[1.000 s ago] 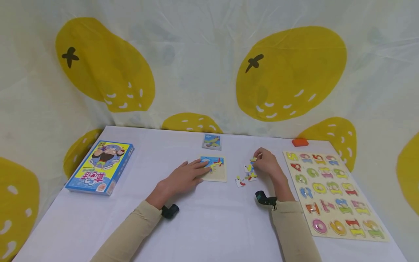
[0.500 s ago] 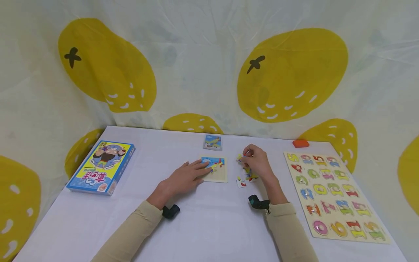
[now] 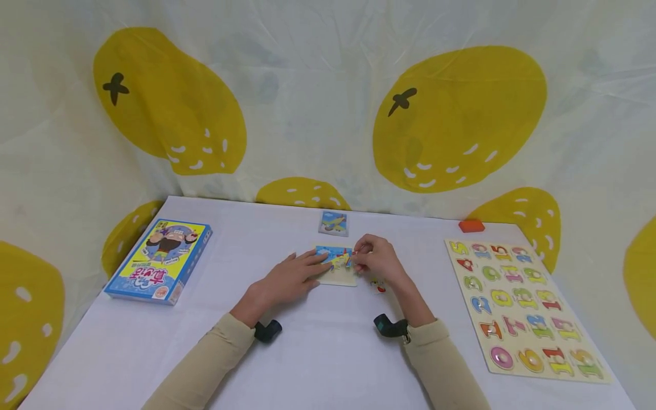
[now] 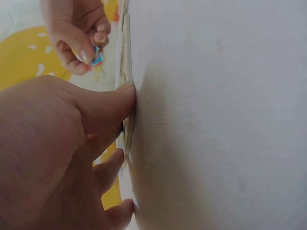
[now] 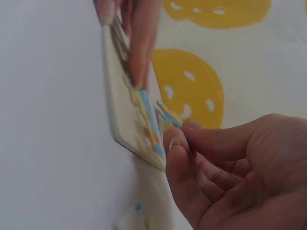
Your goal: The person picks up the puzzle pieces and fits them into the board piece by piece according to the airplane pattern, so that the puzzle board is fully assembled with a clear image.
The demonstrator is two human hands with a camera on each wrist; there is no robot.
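Note:
A small wooden jigsaw tray (image 3: 338,278) lies on the table, its upper part filled with blue, yellow and red pieces. My left hand (image 3: 287,280) rests over its left side with fingers extended; in the left wrist view the thumb touches the edge of the tray (image 4: 125,62). Between thumb and fingertips, my right hand (image 3: 381,262) pinches a blue and yellow puzzle piece (image 5: 170,115) just above the tray's right side, apart from the fitted pieces. Loose puzzle pieces (image 3: 378,287) lie below the right hand, which partly hides them.
Behind the tray sits a small picture card (image 3: 333,223) with a yellow plane. A blue and yellow box (image 3: 159,259) lies at the left. At the right are a wooden number board (image 3: 517,319) and an orange block (image 3: 471,226). A patterned cloth hangs behind.
My right hand has picked up the puzzle piece from the loose ones and carried it left to the tray. The left hand has stayed on the tray.

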